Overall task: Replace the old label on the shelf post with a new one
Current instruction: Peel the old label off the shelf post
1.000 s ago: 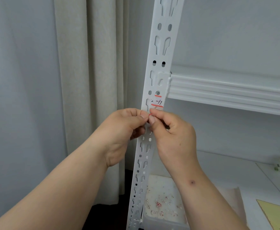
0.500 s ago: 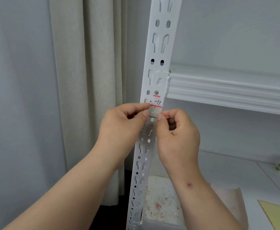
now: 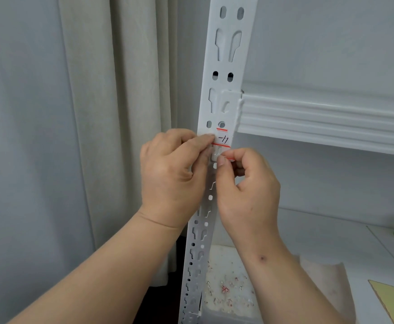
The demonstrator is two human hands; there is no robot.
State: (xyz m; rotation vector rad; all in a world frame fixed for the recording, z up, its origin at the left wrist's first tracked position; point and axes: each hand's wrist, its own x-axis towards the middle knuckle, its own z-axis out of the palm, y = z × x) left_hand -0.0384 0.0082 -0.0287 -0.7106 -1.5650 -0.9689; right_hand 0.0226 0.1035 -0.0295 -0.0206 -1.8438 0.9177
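Right hand (image 3: pixel 247 181) pinches the lower end of the label (image 3: pixel 223 142) between thumb and forefinger. Left hand (image 3: pixel 172 174) presses its curled fingertips on the label's left edge. Red-lined, handwritten, the label lies flat across the upright white shelf post (image 3: pixel 224 90), just below the shelf (image 3: pixel 320 120).

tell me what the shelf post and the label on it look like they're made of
Shelf post: likely painted or powder-coated metal, smooth white with crisp punched slots. Label: looks like thin paper sticker, matte white with red lines and pen marks, lying flat on the post.
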